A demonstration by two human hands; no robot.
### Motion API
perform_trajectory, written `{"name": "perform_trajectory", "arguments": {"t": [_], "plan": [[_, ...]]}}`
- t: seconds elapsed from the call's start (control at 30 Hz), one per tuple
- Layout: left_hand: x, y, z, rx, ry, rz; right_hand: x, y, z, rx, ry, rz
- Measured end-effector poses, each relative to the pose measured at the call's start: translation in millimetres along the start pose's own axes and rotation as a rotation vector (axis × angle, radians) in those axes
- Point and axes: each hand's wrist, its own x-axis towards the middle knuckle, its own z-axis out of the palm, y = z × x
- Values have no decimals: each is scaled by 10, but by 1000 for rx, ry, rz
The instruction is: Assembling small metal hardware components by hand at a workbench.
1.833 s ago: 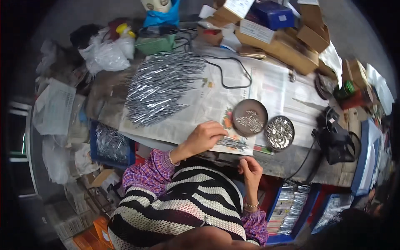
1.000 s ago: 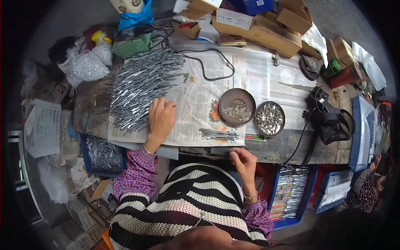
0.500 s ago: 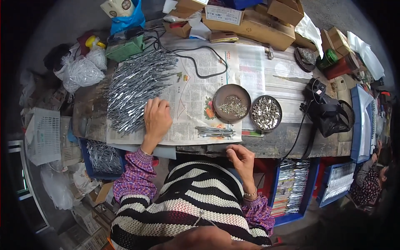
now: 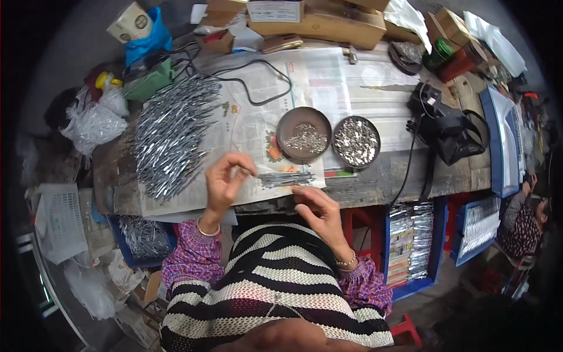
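My left hand (image 4: 226, 183) is over the newspaper (image 4: 240, 126), between a big heap of slim silvery metal pieces (image 4: 173, 135) and a short row of similar slim pieces (image 4: 287, 179) near the table's front edge. Its fingers are curled toward the thumb, close to the row's left end; whatever they pinch is too small to make out. My right hand (image 4: 321, 217) is just in front of the row, fingers stretched leftward with the thumb apart, and nothing shows in it. Beyond the row stand a round dish of small metal parts (image 4: 304, 154) and a dish of shiny bits (image 4: 356, 142).
A black cable (image 4: 249, 97) loops across the newspaper. At the right lies a black strapped device (image 4: 454, 129). Cardboard boxes (image 4: 328, 26) line the back. Blue trays of metal pieces (image 4: 438, 258) stand below at right, another bin (image 4: 143, 237) at lower left. Another person (image 4: 519, 226) sits far right.
My left hand has come off the heap and moved right, toward the short row. My right hand has moved left and up to the row's front. The whole view has shifted slightly.
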Motion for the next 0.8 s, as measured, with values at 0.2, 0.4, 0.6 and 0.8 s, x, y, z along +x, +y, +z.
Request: {"name": "perform_trajectory", "arguments": {"t": [0.2,0.4,0.6,0.8], "plan": [[-105,103,659,-157,-287,-119,43,5,53,-22,-58,-143],[202,62,665,225,-414,-129,-98,107,-32,476,-40,189],[752,-309,455,858,-283,130,-154,193,-148,574,-1,265],[663,-515,650,971,-274,231,-168,247,-161,579,70,238]]}}
